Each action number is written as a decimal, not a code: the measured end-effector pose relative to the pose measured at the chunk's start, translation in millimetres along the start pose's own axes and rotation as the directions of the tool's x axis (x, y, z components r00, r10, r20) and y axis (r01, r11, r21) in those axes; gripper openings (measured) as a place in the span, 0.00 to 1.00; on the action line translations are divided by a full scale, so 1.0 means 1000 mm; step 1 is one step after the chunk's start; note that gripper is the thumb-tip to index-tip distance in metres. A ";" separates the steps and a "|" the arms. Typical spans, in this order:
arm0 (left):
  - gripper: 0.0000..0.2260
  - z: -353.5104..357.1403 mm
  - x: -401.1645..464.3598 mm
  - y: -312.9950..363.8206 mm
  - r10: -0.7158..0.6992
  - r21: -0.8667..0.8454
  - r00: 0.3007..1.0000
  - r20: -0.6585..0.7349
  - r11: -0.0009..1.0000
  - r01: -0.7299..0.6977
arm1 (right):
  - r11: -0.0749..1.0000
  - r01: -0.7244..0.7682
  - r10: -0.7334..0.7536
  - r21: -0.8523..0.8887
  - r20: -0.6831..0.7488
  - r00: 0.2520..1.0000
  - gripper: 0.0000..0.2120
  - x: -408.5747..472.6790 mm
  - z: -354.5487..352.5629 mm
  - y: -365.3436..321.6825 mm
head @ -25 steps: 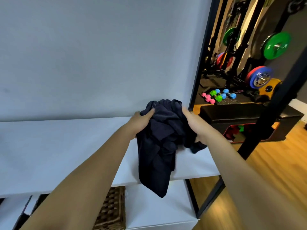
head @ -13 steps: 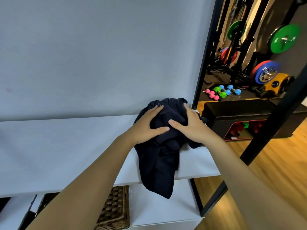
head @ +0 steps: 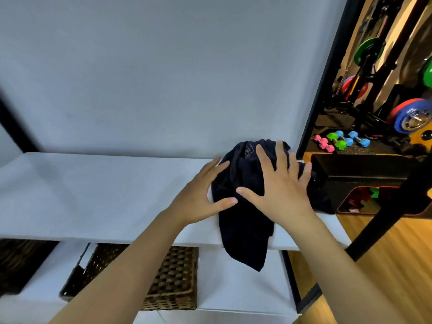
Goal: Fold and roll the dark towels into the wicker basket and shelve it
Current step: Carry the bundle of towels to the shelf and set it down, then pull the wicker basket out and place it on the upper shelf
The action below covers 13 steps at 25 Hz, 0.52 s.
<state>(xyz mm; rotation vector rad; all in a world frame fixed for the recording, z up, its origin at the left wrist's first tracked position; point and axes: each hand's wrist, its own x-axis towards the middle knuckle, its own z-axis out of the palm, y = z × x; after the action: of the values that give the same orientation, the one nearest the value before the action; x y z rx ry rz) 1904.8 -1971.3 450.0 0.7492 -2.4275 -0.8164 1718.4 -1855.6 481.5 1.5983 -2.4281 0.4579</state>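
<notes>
Nearest the camera, two bare forearms reach up from the bottom edge, the left from about 7 o'clock and the right from about 5 o'clock. Under the left forearm, on the lower white shelf (head: 236, 286), sits the wicker basket (head: 174, 279), its woven front facing the viewer at roughly 6 o'clock; a second dark woven basket (head: 16, 260) shows partly at 8 o'clock. Above them runs the white shelf top (head: 93, 195). Toward its right end, near centre and slightly to 3 o'clock, lies the dark towel (head: 245, 220), bunched in a heap with one end hanging over the front edge in front of the lower shelf. The left hand (head: 201, 199) lies flat with fingers spread, its fingertips and thumb touching the towel's left side. The right hand (head: 280, 190) rests on top of the heap, fingers straight and fanned wide, pressing down; neither hand pinches the cloth. Behind the shelf stands a plain grey wall (head: 163, 78). At 3 o'clock, past a black frame post (head: 327, 73), sits a black box (head: 364, 174), then small pink, green and blue dumbbells (head: 341, 142) on the floor, and farthest, at 2 o'clock, coloured weight plates (head: 409, 118) on a rack.
</notes>
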 end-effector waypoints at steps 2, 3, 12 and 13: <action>0.38 -0.023 -0.028 -0.012 -0.025 0.076 0.999 -0.038 0.997 0.028 | 0.994 0.103 -0.103 0.022 -0.013 0.995 0.48 -0.013 0.002 -0.039; 0.38 -0.034 -0.042 -0.020 -0.031 0.122 0.998 -0.050 0.992 0.037 | 0.990 0.137 -0.137 0.043 -0.004 0.991 0.47 -0.020 0.007 -0.058; 0.31 -0.095 -0.281 -0.167 0.018 0.425 0.989 -0.147 0.904 0.047 | 0.938 0.304 -0.319 0.167 0.066 0.946 0.31 -0.156 0.120 -0.202; 0.31 -0.095 -0.304 -0.186 -0.066 0.420 0.987 -0.143 0.899 0.121 | 0.938 0.296 -0.318 0.180 0.107 0.942 0.31 -0.171 0.139 -0.210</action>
<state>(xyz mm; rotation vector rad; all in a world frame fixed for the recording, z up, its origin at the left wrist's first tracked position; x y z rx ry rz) 2249.3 -1945.5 319.0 1.0518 -2.4963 -0.2489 1979.5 -1836.1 326.0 2.0983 -2.2172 0.5156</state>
